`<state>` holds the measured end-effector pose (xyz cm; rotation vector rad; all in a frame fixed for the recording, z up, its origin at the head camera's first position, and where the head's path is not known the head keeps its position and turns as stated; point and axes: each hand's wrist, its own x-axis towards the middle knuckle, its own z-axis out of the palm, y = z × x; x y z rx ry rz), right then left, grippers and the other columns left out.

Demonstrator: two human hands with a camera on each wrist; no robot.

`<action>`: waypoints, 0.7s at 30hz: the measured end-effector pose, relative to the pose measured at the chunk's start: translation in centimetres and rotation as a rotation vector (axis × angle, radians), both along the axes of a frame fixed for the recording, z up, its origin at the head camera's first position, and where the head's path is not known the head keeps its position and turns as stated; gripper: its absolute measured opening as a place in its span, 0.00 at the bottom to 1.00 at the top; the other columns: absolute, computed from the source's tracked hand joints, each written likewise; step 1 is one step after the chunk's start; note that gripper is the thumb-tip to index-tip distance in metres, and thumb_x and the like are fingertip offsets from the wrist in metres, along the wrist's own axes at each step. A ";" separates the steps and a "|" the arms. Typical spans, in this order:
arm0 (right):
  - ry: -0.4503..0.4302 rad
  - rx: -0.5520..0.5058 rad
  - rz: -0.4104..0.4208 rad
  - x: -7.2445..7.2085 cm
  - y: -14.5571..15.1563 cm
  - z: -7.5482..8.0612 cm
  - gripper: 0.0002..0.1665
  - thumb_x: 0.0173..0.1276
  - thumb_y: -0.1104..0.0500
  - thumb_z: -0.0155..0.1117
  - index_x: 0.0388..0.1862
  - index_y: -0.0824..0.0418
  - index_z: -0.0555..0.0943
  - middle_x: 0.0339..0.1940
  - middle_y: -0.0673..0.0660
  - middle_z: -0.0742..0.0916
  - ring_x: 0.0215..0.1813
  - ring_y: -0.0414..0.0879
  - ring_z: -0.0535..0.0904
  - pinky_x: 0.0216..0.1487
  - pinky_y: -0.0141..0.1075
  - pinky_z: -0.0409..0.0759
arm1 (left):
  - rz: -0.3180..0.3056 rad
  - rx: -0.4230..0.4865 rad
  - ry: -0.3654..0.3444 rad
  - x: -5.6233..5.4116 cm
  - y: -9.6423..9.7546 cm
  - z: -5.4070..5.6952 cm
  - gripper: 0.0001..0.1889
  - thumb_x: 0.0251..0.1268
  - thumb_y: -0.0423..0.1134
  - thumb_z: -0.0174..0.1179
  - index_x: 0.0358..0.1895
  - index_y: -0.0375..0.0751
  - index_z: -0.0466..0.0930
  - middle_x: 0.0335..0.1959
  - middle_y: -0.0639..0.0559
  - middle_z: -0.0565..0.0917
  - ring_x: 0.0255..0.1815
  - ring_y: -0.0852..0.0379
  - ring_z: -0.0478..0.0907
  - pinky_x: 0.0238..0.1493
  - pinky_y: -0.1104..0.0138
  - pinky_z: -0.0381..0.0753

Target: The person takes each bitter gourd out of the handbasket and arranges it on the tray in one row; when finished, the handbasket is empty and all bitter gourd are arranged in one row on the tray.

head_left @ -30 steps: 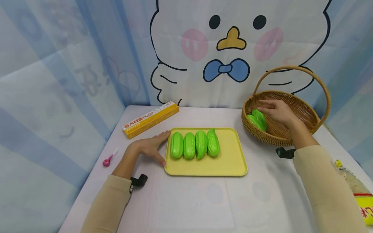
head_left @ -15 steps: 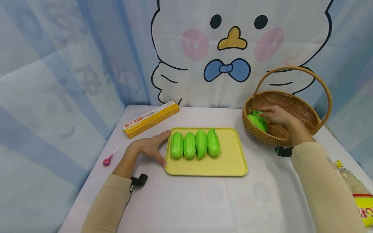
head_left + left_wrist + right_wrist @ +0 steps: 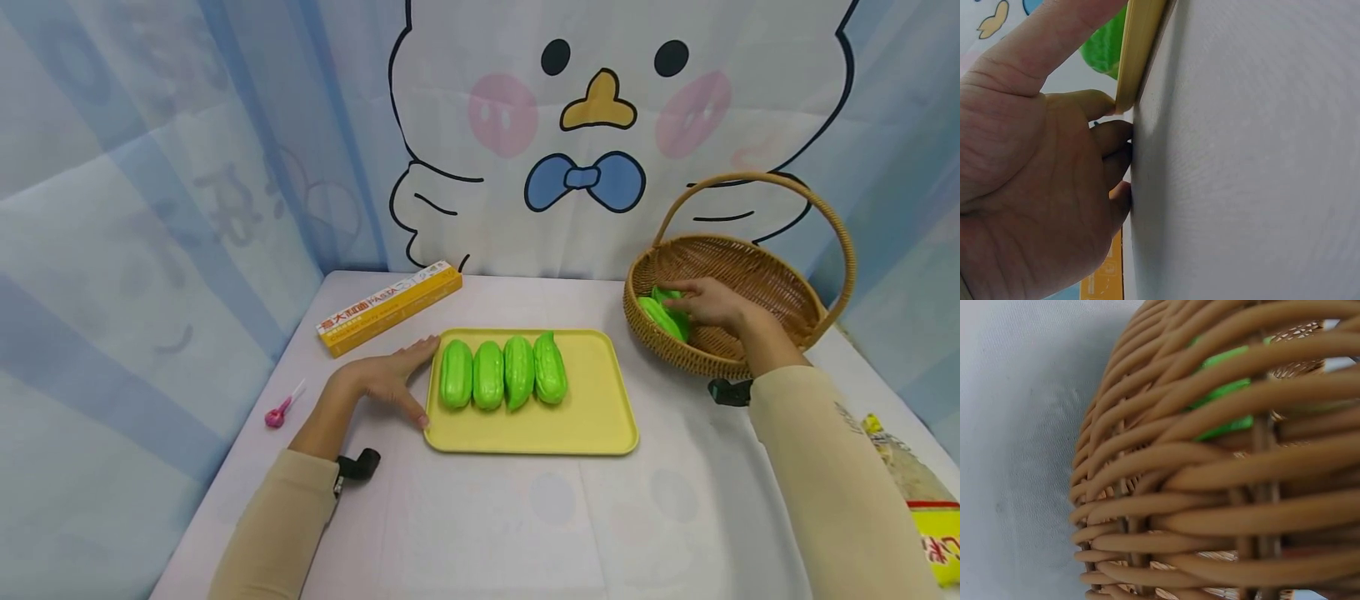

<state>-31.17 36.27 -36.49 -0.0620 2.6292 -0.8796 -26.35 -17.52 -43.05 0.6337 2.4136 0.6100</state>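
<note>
My left hand [image 3: 386, 379] lies spread at the left edge of a yellow tray [image 3: 592, 417], thumb at the near corner and fingertips at the far one. In the left wrist view its fingertips meet the tray rim [image 3: 1137, 50]. Several bright green, ribbed toy cucumbers [image 3: 487, 375] lie side by side on the tray's left half. My right hand [image 3: 712, 304] reaches into a wicker basket [image 3: 682, 356], pinching the upper end of a green toy cucumber [image 3: 678, 321]. Another toy cucumber [image 3: 656, 317] lies beside it. Basket weave hides the right hand in its wrist view.
A yellow pasta box [image 3: 390, 308] lies behind the left hand. A pink lollipop [image 3: 276, 415] is near the table's left edge. At the right edge lies a clear and yellow packet [image 3: 918, 492]. The basket handle [image 3: 840, 242] arches above the right hand.
My right hand has lowered deeper into the basket, and its thumb and fingers have come down round the end of a toy cucumber. The left hand and tray stay put.
</note>
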 end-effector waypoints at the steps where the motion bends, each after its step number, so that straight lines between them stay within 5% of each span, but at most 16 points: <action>1: 0.011 -0.001 -0.005 0.1 0.0 0.0 0.36 0.85 0.50 0.51 0.85 0.60 0.58 0.78 0.78 0.62 0.63 0.62 0.68 0.59 0.52 0.78 | 0.000 0.001 0.000 0.0 0.0 0.0 0.79 0.36 0.65 0.83 0.87 0.51 0.32 0.88 0.52 0.35 0.89 0.49 0.31 0.87 0.47 0.37; 11: 0.040 0.038 0.009 -0.3 0.3 -0.1 0.32 0.83 0.57 0.55 0.81 0.63 0.66 0.78 0.78 0.63 0.61 0.63 0.68 0.50 0.46 0.79 | 0.004 -0.001 -0.001 0.0 0.0 0.0 0.80 0.36 0.65 0.84 0.87 0.51 0.32 0.88 0.52 0.35 0.89 0.48 0.31 0.87 0.47 0.37; 17: -0.017 0.094 0.041 -0.3 0.5 -0.3 0.30 0.83 0.60 0.53 0.81 0.62 0.66 0.78 0.80 0.59 0.64 0.67 0.65 0.57 0.54 0.77 | 0.001 -0.002 0.000 0.0 0.0 -0.1 0.80 0.36 0.65 0.84 0.87 0.51 0.31 0.88 0.52 0.35 0.89 0.48 0.31 0.87 0.47 0.37; 21: 0.020 0.116 0.034 -0.2 0.5 -0.2 0.32 0.81 0.59 0.56 0.80 0.63 0.66 0.78 0.81 0.61 0.64 0.68 0.65 0.58 0.57 0.76 | 0.003 -0.002 -0.001 0.0 0.0 0.0 0.80 0.36 0.65 0.84 0.87 0.51 0.32 0.88 0.52 0.35 0.89 0.48 0.31 0.87 0.47 0.37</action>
